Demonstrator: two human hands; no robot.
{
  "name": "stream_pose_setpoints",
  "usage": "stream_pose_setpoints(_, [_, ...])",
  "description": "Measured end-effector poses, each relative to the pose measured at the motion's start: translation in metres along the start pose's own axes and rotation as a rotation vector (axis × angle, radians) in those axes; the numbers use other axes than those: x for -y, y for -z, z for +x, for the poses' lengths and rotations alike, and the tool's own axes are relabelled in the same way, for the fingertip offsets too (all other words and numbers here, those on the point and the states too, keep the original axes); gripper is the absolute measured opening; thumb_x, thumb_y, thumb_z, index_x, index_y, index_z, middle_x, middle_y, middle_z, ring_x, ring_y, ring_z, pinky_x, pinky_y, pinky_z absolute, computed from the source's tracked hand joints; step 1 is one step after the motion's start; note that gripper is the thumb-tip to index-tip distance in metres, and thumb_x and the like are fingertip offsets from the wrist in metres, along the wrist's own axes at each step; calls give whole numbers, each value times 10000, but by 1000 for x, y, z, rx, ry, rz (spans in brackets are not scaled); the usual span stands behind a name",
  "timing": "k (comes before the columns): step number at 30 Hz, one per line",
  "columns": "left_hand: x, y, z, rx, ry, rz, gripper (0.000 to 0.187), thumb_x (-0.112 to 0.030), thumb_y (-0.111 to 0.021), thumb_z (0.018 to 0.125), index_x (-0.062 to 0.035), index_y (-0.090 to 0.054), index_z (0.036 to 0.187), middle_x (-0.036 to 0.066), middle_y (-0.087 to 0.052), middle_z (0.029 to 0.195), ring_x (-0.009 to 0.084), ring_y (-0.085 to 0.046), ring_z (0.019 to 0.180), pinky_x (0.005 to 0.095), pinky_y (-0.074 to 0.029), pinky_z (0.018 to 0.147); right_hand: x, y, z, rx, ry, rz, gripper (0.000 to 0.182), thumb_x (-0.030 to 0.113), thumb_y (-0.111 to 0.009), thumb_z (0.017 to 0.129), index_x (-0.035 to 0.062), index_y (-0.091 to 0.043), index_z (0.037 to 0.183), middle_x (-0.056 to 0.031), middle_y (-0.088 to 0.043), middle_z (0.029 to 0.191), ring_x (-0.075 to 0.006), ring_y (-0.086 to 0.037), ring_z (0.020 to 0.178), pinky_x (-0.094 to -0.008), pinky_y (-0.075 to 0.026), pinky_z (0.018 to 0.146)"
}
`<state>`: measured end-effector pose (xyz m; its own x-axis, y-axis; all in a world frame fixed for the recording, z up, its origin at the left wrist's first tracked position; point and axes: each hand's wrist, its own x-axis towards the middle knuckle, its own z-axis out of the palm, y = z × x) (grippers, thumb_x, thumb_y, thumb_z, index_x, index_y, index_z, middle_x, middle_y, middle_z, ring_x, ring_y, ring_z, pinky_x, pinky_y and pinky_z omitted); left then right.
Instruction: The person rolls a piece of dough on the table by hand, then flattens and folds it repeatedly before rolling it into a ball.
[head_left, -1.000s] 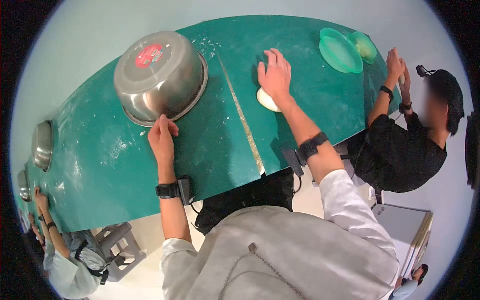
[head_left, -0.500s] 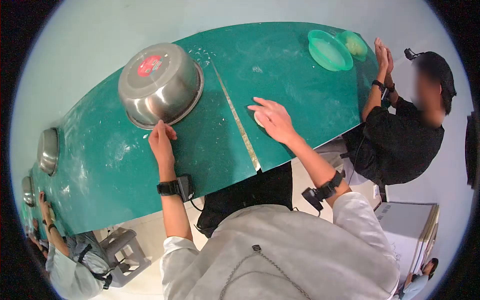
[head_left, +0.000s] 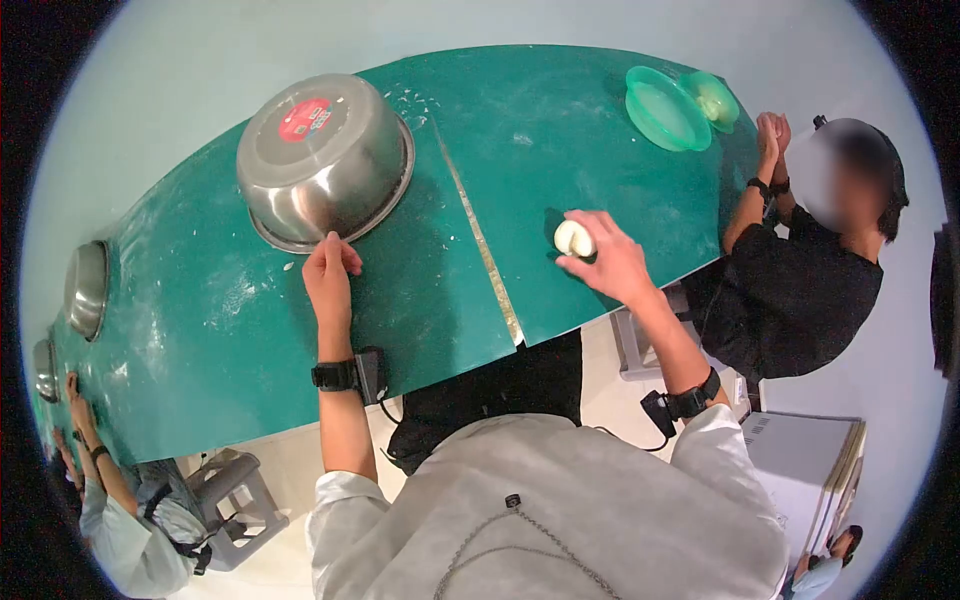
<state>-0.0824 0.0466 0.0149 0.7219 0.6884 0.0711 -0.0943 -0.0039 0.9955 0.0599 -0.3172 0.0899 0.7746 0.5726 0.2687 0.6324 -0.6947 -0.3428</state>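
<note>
A large steel bowl (head_left: 330,165) lies upside down on the green table (head_left: 200,370), a red label on its base. My left hand (head_left: 330,280) is at the bowl's near rim, fingers curled together, fingertips against or just in front of the rim. Whether anything is pinched there is hidden. To the right of the table's seam, my right hand (head_left: 612,258) is closed around a small white piece of dough (head_left: 574,239). The dough is rounded, with a fold or crease facing up, and sits between thumb and fingers at the table surface.
At the far right stand a green bowl (head_left: 665,112) and a smaller green container (head_left: 718,103) with pale contents. A co-worker (head_left: 800,290) sits beside them, hands together. Smaller steel bowls (head_left: 88,290) and another person (head_left: 130,530) are at the left. Flour marks the table.
My right hand has moved right and toward me, from lying flat with fingers spread over the dough to gripping it. My left hand stays at the bowl's rim. The view has shifted slightly.
</note>
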Motion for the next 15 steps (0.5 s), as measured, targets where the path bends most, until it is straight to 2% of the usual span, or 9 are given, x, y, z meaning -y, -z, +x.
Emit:
stream_pose_setpoints(1, [-1,0,0,-1,4,29,441,-310,-485,1039,-31,-585,712,21,-565,643,102,-503,578,257,-400,554,5,-2,2,93,-44,10,504,368,-802,764,159,-558,1152,-116,-578,1216,-359,-640,1005,-456,-546,757])
stream_pose_setpoints(4, [-1,2,2,18,-16,63,449,-320,-482,1039,-33,-589,711,21,-564,641,102,-503,575,258,-398,554,18,-27,16,119,-148,-12,392,370,-776,789,149,-626,1075,-88,-616,1109,-355,-637,963,-480,-529,738])
stream_pose_setpoints(5, [-2,1,2,6,-17,61,449,-320,-482,1039,-33,-589,711,21,-564,641,102,-503,575,258,-398,554,17,-42,24,41,-104,13,238,293,-750,809,142,-672,976,-60,-636,1018,-332,-628,944,-475,-520,754])
stream_pose_setpoints(6, [-2,-1,1,1,0,45,453,-321,-480,1040,-34,-588,706,23,-564,640,103,-502,573,260,-397,552,10,-56,34,47,-90,16,238,293,-750,809,142,-672,976,-60,-636,1018,-332,-628,944,-475,-520,754])
stream_pose_setpoints(8, [-5,0,-2,-24,9,37,457,-322,-479,1040,-35,-586,701,24,-564,639,103,-501,571,262,-395,550,7,-78,64,-173,177,-50,159,224,-716,835,131,-676,958,-61,-637,1049,-319,-605,1052,-438,-503,847])
stream_pose_setpoints(9, [-7,0,-3,-5,-1,64,456,-317,-478,1041,-35,-585,698,26,-566,640,102,-501,570,262,-396,547,8,-81,78,-211,206,-104,157,160,-681,836,146,-691,992,-74,-631,1124,-318,-569,1140,-442,-474,934])
stream_pose_setpoints(10, [-9,0,-1,19,-18,86,456,-313,-477,1041,-35,-583,695,28,-568,641,102,-501,569,263,-396,544,8,-85,93,-226,212,-101,157,160,-681,836,146,-691,992,-74,-631,1124,-318,-569,1140,-442,-474,934])
stream_pose_setpoints(13, [0,-1,2,-2,11,72,459,-303,-470,1046,-30,-582,693,31,-570,630,102,-507,571,266,-405,542,-12,-97,127,-289,64,-151,207,142,-674,831,153,-706,1036,-91,-611,1221,-319,-524,1219,-455,-431,1014])
stream_pose_setpoints(15, [-1,0,3,4,3,70,461,-305,-470,1046,-27,-583,696,32,-571,627,103,-510,572,266,-409,545,-28,-103,149,-162,-97,-99,242,152,-671,837,162,-714,1075,-96,-586,1288,-321,-500,1256,-440,-415,1046])
